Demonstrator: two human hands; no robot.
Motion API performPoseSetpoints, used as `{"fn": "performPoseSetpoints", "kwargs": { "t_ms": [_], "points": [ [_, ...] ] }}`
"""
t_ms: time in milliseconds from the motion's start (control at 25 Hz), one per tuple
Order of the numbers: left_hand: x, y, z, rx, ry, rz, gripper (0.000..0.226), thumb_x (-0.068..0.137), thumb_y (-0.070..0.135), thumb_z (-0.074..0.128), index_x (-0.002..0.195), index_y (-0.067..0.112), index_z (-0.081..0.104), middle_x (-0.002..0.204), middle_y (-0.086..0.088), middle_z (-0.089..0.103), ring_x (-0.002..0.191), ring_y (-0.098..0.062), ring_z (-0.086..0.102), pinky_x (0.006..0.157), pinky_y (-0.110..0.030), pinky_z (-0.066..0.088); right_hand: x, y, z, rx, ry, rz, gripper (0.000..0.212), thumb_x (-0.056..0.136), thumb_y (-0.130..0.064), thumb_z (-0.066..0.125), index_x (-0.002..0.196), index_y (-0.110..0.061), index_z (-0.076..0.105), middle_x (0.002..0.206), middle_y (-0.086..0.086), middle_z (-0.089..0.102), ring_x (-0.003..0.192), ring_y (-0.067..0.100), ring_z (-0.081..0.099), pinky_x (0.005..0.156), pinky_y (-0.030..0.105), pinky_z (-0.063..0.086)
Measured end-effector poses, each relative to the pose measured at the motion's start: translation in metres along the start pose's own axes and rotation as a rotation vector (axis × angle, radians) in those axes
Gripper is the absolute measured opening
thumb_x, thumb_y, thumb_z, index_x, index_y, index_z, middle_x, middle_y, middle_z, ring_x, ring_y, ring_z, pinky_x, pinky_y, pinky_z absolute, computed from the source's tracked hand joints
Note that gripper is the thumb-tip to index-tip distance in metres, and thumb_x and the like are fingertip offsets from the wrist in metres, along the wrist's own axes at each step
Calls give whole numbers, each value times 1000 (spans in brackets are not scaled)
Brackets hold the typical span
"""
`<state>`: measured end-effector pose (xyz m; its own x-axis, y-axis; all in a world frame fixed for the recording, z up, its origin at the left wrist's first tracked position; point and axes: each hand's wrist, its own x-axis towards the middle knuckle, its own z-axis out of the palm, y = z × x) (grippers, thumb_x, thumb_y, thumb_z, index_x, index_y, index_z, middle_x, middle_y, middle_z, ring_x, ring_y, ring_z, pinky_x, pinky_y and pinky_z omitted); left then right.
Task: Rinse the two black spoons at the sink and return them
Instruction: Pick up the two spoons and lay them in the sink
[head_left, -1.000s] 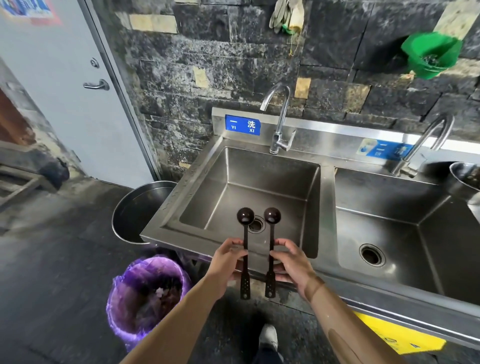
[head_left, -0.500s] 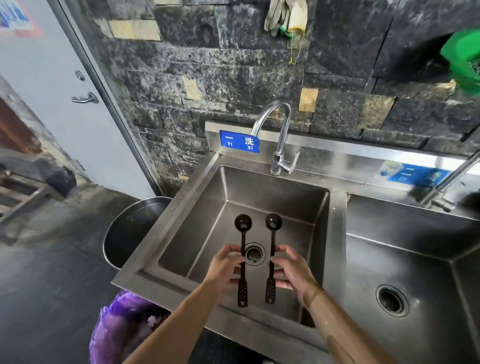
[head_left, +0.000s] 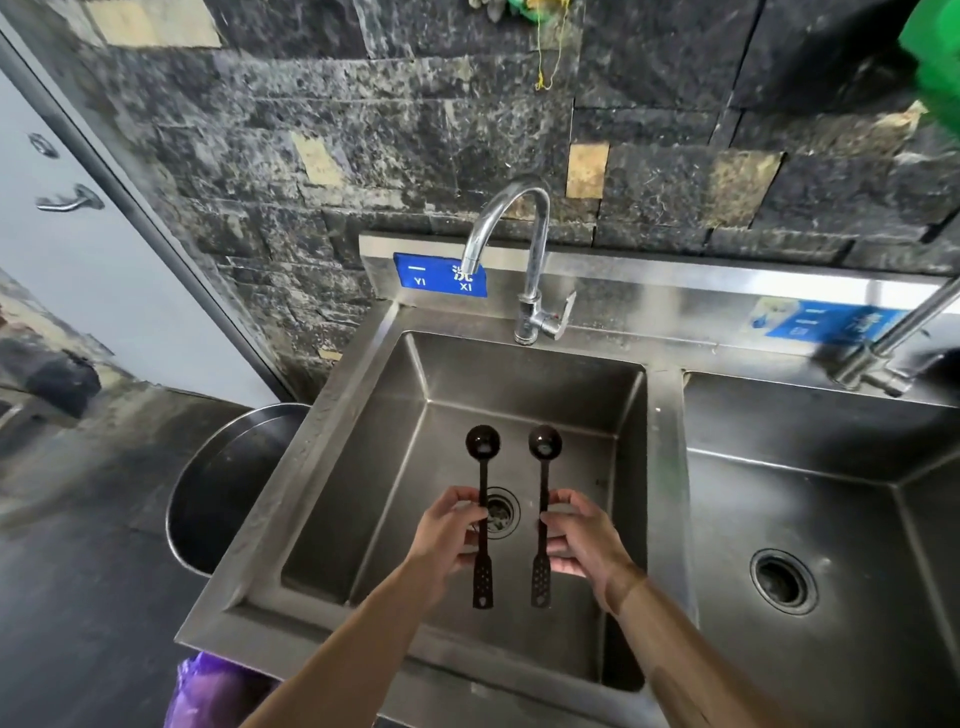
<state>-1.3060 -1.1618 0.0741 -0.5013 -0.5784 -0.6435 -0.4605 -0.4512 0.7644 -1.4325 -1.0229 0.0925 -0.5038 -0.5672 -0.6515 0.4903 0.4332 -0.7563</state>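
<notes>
Left hand (head_left: 451, 530): pinches the mid-handle of the left black spoon (head_left: 483, 512) between thumb and fingers, bowl end pointing away, over the left basin (head_left: 363, 467).
Right hand (head_left: 584, 535): closed the same way on the right black spoon (head_left: 542, 514), which lies parallel to the other and apart from it.
Tap (head_left: 519, 249): no water visible; its lever (head_left: 563, 312) sits at the base, and both hands are occupied, so opening it likely means shifting both spoons into one hand.
Drop risk: a light fingertip hold on thin, soon-wet handles could slip, and a spoon would fall near the open drain (head_left: 501, 512) directly beneath.
Splash risk: a strong stream hitting the round bowls may spray out of the basin.
</notes>
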Motion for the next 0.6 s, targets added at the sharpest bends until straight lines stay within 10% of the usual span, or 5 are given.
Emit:
{"fn": "performPoseSetpoints", "kwargs": {
  "t_ms": [400, 600],
  "points": [
    [83, 13, -39, 60, -101, -124, 10, 86, 17, 66, 95, 20, 68, 97, -10, 72, 88, -30, 70, 86, -47, 58, 55, -1, 49, 60, 188, 111, 22, 93, -6, 53, 109, -17, 64, 70, -1, 73, 52, 9, 63, 57, 25, 52],
    [115, 2, -54, 73, -110, -195, 10, 86, 17, 66, 96, 20, 68, 94, -10, 71, 89, -28, 67, 80, -40, 56, 81, 12, 70, 79, 251, 183, 23, 95, -5, 52, 111, -14, 64, 86, 6, 71, 63, 14, 60, 61, 28, 49]
  ]
}}
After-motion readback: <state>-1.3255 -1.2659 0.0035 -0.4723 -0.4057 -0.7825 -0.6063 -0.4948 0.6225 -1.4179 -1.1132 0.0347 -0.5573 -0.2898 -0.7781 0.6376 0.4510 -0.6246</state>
